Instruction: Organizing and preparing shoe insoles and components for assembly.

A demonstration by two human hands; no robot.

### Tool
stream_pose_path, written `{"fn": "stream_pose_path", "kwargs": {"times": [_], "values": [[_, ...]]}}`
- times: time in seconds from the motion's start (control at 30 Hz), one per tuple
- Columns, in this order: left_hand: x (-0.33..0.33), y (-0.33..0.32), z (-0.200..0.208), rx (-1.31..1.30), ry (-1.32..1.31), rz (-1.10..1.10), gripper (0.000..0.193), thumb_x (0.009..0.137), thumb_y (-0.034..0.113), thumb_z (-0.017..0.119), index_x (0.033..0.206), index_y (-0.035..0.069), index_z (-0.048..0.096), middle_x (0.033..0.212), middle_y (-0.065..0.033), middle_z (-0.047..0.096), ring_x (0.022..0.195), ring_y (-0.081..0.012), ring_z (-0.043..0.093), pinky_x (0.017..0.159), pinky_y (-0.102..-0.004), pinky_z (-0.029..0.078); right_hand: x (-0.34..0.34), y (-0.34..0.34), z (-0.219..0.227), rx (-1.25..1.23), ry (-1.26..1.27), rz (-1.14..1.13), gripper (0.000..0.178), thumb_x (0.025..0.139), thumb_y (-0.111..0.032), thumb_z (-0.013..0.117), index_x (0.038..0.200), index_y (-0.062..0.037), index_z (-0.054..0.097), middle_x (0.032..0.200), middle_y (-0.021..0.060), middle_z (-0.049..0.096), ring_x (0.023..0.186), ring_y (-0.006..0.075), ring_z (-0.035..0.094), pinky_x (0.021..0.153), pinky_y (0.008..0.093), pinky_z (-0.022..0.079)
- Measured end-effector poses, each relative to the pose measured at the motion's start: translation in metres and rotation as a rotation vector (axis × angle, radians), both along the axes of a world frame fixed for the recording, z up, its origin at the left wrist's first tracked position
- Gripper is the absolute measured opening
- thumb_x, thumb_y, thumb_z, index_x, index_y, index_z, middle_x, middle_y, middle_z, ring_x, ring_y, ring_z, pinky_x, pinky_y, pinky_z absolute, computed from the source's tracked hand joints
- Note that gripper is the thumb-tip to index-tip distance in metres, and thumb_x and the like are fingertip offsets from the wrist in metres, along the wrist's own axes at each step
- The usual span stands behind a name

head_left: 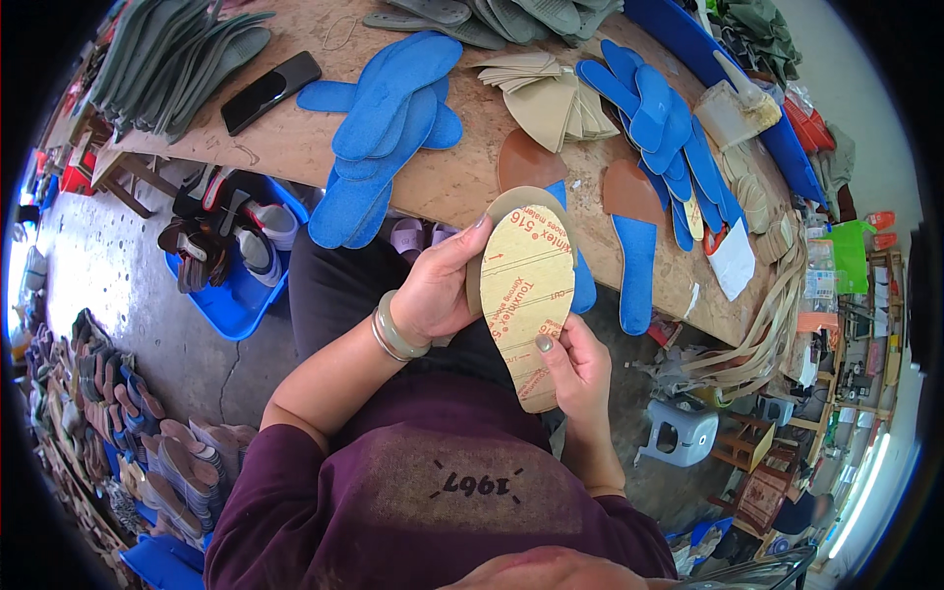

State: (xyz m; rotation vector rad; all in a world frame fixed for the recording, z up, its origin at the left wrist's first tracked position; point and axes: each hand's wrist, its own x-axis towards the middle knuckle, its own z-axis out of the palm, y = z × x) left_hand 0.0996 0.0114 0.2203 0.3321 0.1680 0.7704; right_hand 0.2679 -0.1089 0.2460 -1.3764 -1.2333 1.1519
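Note:
Just over the near edge of the workbench, both hands hold a pale yellow shoe insole with red print and black lines. A grey-brown edge of a second sole-shaped piece shows behind its top. My left hand is closed around the upper left side, thumb on the rim. With the thumb on top, my right hand pinches the lower right edge; its other fingers are partly hidden. Ahead lies a pile of blue insoles. Blue insoles with brown ends lie to the right, near fanned beige pieces.
A black phone and stacked grey soles lie on the bench. At the right stands a glue-smeared container with a brush. A blue tub of shoes is on the floor at left, a grey stool at right.

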Motion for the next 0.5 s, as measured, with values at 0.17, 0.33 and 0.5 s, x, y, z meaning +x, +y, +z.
{"fn": "stream_pose_path", "kwargs": {"times": [0.17,0.33,0.5], "values": [[-0.0052,-0.0007,0.0011,0.011,0.016,-0.006,0.058,0.104,0.045,0.029,0.142,0.002,0.037,0.137,-0.0175,0.051,0.125,-0.0307,0.053,0.106,-0.0458,0.043,-0.0028,0.0042,-0.0018,0.006,-0.008,0.019,0.033,0.098,-0.016,0.057,0.123,0.006,0.055,0.096,0.0096,0.071,0.087,0.0065,0.062,0.077,0.0217,0.047],[-0.0053,-0.0001,0.0036,0.077,0.058,0.008,0.064,0.102,0.05,0.029,0.144,0.002,0.034,0.138,-0.0191,0.05,0.126,-0.0326,0.052,0.105,-0.0466,0.043,-0.0048,0.007,-0.0046,0.01,0.013,-0.003,0.033,0.098,-0.017,0.058,0.122,0.0057,0.055,0.095,0.0096,0.071,0.087,0.0066,0.062,0.077,0.0216,0.047],[-0.0034,0.0017,0.0027,0.039,-0.052,0.003,0.053,0.105,0.04,0.033,0.137,0.0,0.044,0.132,-0.0136,0.056,0.12,-0.0243,0.056,0.104,-0.0398,0.044,-0.0034,0.0054,-0.0049,0.005,0.02,0.001,0.033,0.098,-0.017,0.058,0.122,0.0057,0.055,0.095,0.01,0.071,0.087,0.0066,0.062,0.077,0.0218,0.047]]}}
